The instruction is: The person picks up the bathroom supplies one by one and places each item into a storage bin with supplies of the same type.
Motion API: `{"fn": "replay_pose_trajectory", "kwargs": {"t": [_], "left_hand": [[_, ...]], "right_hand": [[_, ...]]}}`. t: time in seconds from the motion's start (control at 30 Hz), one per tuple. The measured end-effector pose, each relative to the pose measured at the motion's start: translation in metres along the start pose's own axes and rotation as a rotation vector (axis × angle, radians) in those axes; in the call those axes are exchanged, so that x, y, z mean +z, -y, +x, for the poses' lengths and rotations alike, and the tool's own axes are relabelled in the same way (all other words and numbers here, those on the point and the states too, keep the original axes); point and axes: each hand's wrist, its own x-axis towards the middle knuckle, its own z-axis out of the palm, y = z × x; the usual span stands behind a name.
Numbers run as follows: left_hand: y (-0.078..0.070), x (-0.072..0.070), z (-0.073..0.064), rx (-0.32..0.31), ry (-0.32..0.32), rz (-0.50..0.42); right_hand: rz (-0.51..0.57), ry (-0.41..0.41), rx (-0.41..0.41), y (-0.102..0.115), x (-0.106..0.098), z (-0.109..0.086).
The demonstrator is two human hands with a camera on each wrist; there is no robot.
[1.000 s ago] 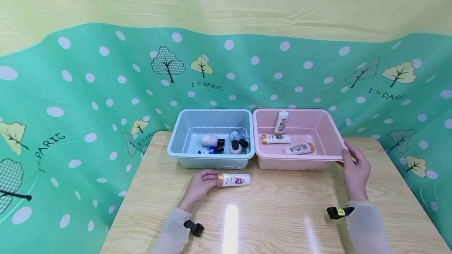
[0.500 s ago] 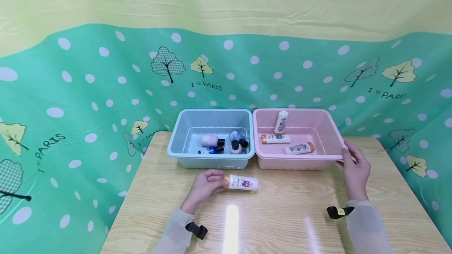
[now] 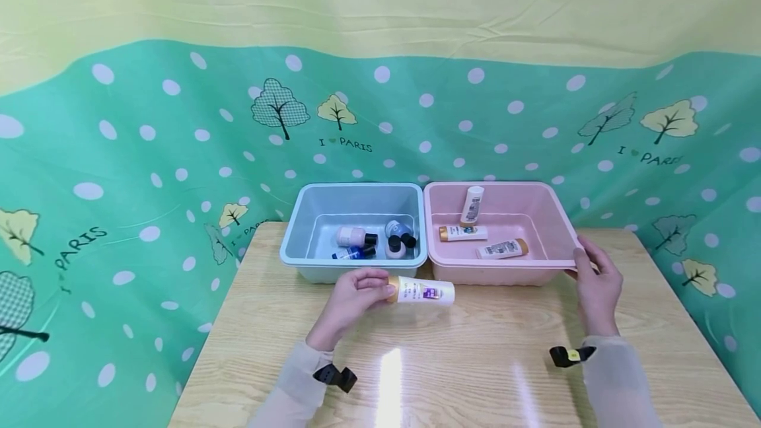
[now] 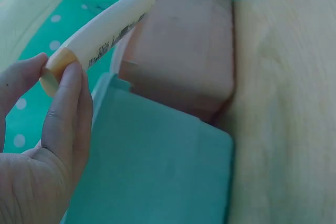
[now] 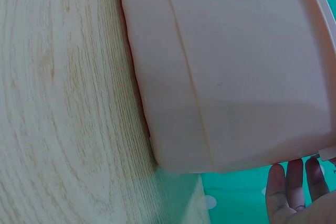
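Note:
My left hand (image 3: pixel 353 299) pinches the gold cap of a white squeeze tube (image 3: pixel 425 291) between thumb and fingers. Held sideways, the tube points right, in front of the place where the two bins meet. A barcode shows on its other face in the left wrist view, where the tube (image 4: pixel 110 27) slants upward. At the front right corner of the pink bin (image 3: pixel 493 275), my right hand (image 3: pixel 597 292) grips the rim, thumb on top and fingers beneath. Inside that bin are three similar tubes: one (image 3: pixel 472 206) leans on the back wall, another (image 3: pixel 464 233) lies mid-left, the third (image 3: pixel 502 249) lies nearer the front.
Left of the pink bin, side by side with it, stands a blue bin (image 3: pixel 321 274) holding several small black-capped bottles, among them a pink one (image 3: pixel 351 236). Both bins stand on a wooden table (image 3: pixel 464 362), before a green and yellow patterned cloth (image 3: pixel 380 101).
My left hand has carried the tube to the right, and over the last half second up towards the bins. My right hand has stayed on the pink bin's rim.

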Motion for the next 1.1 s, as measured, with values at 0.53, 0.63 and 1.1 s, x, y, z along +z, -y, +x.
{"fn": "replay_pose_trajectory", "kwargs": {"t": [0.53, 0.63, 1.1], "left_hand": [[-0.078, 0.035, 0.055, 0.113, 0.092, -0.012], [-0.091, 0.042, 0.070, 0.125, 0.089, 0.005], [-0.134, 0.095, 0.163, 0.087, 0.107, 0.075]], "right_hand": [[0.007, 0.008, -0.005, 0.000, -0.001, 0.001], [0.001, 0.015, -0.011, 0.000, -0.001, 0.001], [-0.011, 0.023, -0.049, -0.001, 0.000, 0.001]]}}
